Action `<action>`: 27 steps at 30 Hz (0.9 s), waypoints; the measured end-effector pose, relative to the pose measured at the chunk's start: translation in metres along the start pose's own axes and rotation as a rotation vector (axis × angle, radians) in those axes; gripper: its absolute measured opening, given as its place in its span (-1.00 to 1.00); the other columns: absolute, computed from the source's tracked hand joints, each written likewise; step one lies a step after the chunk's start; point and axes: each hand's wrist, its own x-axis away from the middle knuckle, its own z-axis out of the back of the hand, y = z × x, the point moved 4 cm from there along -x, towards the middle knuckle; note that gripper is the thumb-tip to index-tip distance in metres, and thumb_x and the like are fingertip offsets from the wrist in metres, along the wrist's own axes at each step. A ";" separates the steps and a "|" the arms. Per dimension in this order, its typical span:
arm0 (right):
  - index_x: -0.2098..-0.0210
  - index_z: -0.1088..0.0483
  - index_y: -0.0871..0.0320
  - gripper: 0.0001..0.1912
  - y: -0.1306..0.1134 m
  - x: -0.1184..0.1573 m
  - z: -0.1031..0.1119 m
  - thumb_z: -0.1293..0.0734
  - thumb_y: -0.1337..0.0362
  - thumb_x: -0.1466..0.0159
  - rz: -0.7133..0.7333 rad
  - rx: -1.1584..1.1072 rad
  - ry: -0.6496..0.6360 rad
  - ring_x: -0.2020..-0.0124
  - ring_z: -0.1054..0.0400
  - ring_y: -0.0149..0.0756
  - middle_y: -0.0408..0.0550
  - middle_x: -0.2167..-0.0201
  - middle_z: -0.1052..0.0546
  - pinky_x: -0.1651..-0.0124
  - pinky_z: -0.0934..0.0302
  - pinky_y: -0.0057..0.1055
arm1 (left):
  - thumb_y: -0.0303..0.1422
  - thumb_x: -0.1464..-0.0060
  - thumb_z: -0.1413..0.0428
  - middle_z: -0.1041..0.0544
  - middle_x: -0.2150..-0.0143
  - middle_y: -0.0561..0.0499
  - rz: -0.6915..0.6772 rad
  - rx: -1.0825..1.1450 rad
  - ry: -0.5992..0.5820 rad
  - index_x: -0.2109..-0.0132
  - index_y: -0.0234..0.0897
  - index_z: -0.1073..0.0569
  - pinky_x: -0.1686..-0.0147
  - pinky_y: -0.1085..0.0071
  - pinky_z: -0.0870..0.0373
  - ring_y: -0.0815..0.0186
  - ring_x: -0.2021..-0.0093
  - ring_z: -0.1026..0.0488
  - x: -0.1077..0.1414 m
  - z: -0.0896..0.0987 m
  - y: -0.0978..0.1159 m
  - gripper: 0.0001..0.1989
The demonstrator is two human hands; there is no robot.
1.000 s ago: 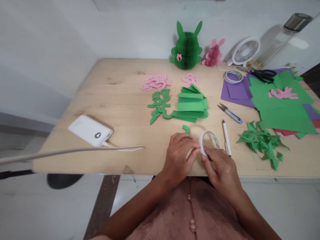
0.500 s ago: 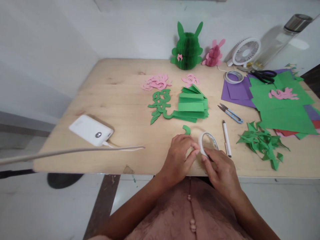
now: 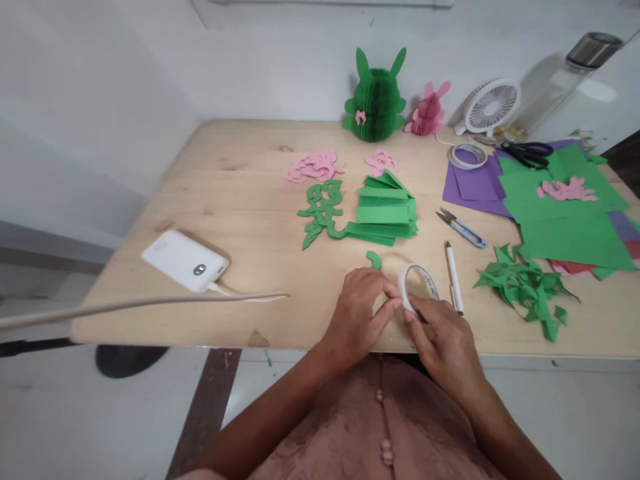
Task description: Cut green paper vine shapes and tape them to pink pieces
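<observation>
My right hand (image 3: 443,337) grips a roll of white tape (image 3: 405,285) by its lower right side, thumb in front, and the ring stands on edge near the front of the table. At the roll's left edge, the thumb and index finger of my left hand (image 3: 363,310) are pinched together against the tape. Whether a loose tape end lies between those fingertips is too small to see. Just beyond my left hand lies a small curved green paper piece (image 3: 373,259). Further back is a stack of folded green paper strips (image 3: 383,213).
Green cut-outs (image 3: 323,210) and pink cut-outs (image 3: 315,165) lie left of the strips. To the right are a pen (image 3: 453,277), blue thread snips (image 3: 463,229), green scraps (image 3: 530,283), paper sheets (image 3: 575,237) and black scissors (image 3: 530,153). A power bank (image 3: 183,260) with a cable sits at left.
</observation>
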 end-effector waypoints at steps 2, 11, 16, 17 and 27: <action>0.17 -0.45 0.23 -0.79 0.001 0.000 0.000 -0.20 0.34 -0.32 -0.001 0.000 -0.004 0.30 -0.48 -0.16 0.06 0.29 -0.59 0.23 -0.31 -0.24 | -0.43 -0.14 -0.04 -0.48 0.33 0.04 -0.017 0.012 -0.025 0.34 -0.25 -0.37 0.05 0.28 -0.28 0.29 0.20 -0.38 0.000 -0.001 0.001 -0.92; 0.17 -0.46 0.19 -0.80 0.014 -0.002 0.002 -0.25 0.26 -0.32 -0.051 -0.043 0.035 0.27 -0.49 -0.18 0.02 0.30 -0.61 0.17 -0.30 -0.24 | -0.43 -0.19 0.01 -0.45 0.31 0.01 -0.059 0.046 0.022 0.31 -0.24 -0.32 0.09 0.31 -0.28 0.30 0.20 -0.37 0.007 0.009 0.006 -0.91; 0.22 -0.47 0.14 -0.84 0.013 -0.003 0.004 -0.27 0.25 -0.30 -0.055 -0.121 0.041 0.31 -0.48 -0.24 -0.06 0.32 -0.61 0.16 -0.27 -0.25 | -0.47 -0.16 0.00 -0.45 0.33 0.01 -0.103 -0.071 0.110 0.30 -0.24 -0.32 0.12 0.31 -0.28 0.30 0.23 -0.36 0.008 0.012 0.004 -0.93; 0.22 -0.47 0.13 -0.85 0.013 -0.003 0.005 -0.27 0.26 -0.30 -0.056 -0.120 0.046 0.33 -0.48 -0.25 -0.07 0.34 -0.60 0.16 -0.26 -0.25 | -0.47 -0.16 0.00 -0.45 0.34 0.01 -0.117 -0.130 0.139 0.30 -0.25 -0.32 0.12 0.29 -0.27 0.28 0.23 -0.36 0.008 0.014 0.002 -0.93; 0.26 -0.47 0.12 -0.85 0.012 -0.002 0.006 -0.26 0.25 -0.30 -0.120 -0.135 0.065 0.33 -0.47 -0.25 -0.08 0.34 -0.60 0.16 -0.24 -0.26 | -0.40 -0.15 -0.05 -0.51 0.20 -0.01 0.066 0.064 0.108 0.17 -0.23 -0.42 0.09 0.32 -0.34 0.28 0.13 -0.44 0.004 0.020 -0.006 -0.90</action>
